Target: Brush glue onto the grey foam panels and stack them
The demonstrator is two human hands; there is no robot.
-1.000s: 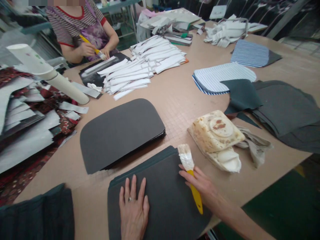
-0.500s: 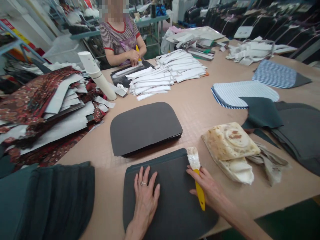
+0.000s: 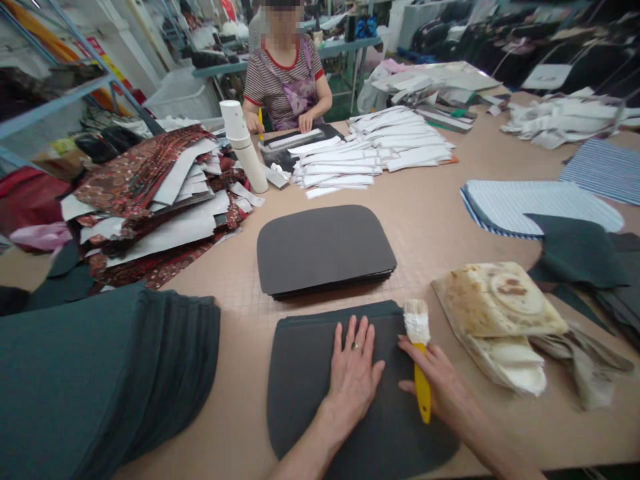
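Observation:
My left hand lies flat, fingers spread, on a dark grey rounded panel at the table's near edge. My right hand holds a yellow-handled brush whose white, glue-coated bristles rest on the panel's top right corner. Just beyond lies a stack of darker grey panels. To the right of my brush sits a crusted, glue-stained container with a rag beside it.
A thick stack of dark green fabric pieces fills the near left. Patterned red fabric is piled at left, with a white tube. Across the table a person brushes white strips. Striped panels and dark pieces lie right.
The view has swung left and up, showing more of the left piles. My left hand has slid right across the panel toward the brush. The brush stays at the panel's corner.

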